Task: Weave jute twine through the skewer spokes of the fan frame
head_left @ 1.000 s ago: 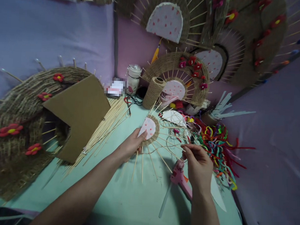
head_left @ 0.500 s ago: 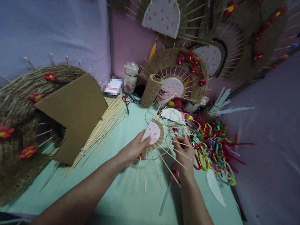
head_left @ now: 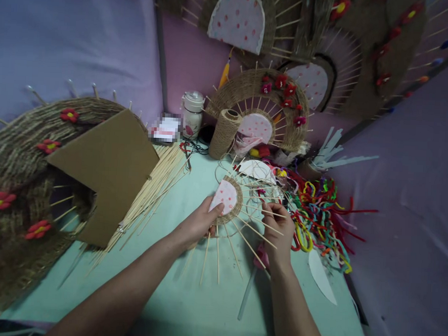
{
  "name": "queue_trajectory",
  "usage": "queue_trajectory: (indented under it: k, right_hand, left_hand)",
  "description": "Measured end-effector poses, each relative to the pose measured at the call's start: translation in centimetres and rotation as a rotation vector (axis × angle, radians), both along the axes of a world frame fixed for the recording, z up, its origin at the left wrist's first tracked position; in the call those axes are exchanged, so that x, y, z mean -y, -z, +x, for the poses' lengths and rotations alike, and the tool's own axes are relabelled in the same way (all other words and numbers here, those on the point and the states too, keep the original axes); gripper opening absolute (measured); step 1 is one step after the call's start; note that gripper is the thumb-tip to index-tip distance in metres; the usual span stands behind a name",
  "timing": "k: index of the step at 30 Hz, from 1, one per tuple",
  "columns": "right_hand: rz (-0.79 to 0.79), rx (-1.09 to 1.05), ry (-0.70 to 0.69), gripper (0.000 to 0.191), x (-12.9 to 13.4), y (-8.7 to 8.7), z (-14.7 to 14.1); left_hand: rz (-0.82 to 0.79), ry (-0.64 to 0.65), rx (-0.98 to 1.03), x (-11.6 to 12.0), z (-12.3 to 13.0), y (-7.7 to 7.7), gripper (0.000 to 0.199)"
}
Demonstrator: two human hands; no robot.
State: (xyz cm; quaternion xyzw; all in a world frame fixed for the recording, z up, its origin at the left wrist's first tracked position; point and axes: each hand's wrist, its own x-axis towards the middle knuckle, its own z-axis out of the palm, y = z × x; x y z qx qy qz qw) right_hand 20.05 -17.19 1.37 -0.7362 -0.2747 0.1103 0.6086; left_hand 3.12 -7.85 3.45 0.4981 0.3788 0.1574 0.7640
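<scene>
At left, a cut piece of cardboard point(head_left: 107, 170) stands above loose thin sticks point(head_left: 154, 185). The left forearm slants up from the lower left; the left hand point(head_left: 202, 220) grips the edge of a small woven fan point(head_left: 225, 198) at the frame's centre, thumb flat on its spotted face. Right of centre, the right hand point(head_left: 279, 231) rises from below, fingers curled towards the thumb among the fan's spokes; whether they pinch anything, I cannot tell. A pink glue gun point(head_left: 260, 258) lies partly hidden beside the right wrist.
</scene>
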Motion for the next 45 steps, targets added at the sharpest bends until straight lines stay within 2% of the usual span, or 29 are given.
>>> queue_trajectory:
  k: [4, 6, 10, 12, 14, 17, 19, 21, 24, 32, 40, 45]
  right_hand:
    - [-0.033, -0.035, -0.077, 0.028, 0.6, -0.6, 0.1]
    - [-0.06, 0.008, -0.067, 0.029, 1.1, -1.0, 0.1]
    - [0.055, 0.173, 0.212, 0.028, 2.3, -1.6, -0.8]
    - [0.076, 0.132, 0.246, 0.026, 2.9, -1.6, -1.8]
    - [0.038, -0.062, 0.105, 0.023, 3.3, -1.4, -2.9]
    - [0.003, -0.524, -0.198, 0.023, 3.1, -1.0, -4.3]
    - [0.043, -0.776, -0.297, 0.023, 2.7, -0.9, -4.8]
    - [0.092, -0.897, -0.337, 0.022, 2.2, -1.0, -5.0]
    - [0.145, -0.933, -0.348, 0.021, 1.7, -1.3, -4.9]
    - [0.136, -1.018, -0.339, 0.021, 1.5, -1.5, -5.0]
    - [0.16, -0.996, -0.31, 0.023, 1.7, -1.4, -4.9]
    - [0.153, -1.06, -0.363, 0.028, 1.7, -1.3, -4.7]
  left_hand:
    - [-0.041, -0.045, 0.004, -0.1, 0.1, -0.2, 0.04]
    - [-0.065, -0.072, -0.008, -0.2, 0.1, -0.3, 0.037]
    - [-0.058, -0.124, -0.011, -0.3, 0.2, -0.2, 0.038]
    - [-0.048, -0.135, 0.007, -0.3, 0.3, 0.0, 0.038]
    - [-0.045, -0.138, 0.01, -0.2, 0.3, 0.0, 0.039]
    - [-0.038, -0.145, 0.013, 0.0, 0.5, -0.1, 0.04]
    - [-0.032, -0.15, 0.027, 0.2, 0.5, -0.2, 0.04]
    - [-0.029, -0.149, 0.035, 0.2, 0.5, -0.2, 0.039]
    - [-0.019, -0.145, 0.042, 0.2, 0.5, -0.1, 0.039]
    - [0.015, -0.147, 0.053, 0.1, 0.5, 0.4, 0.039]
    - [0.01, -0.16, 0.028, 0.1, 0.5, 0.0, 0.037]
    - [-0.033, -0.173, 0.058, 0.3, 0.6, 0.1, 0.039]
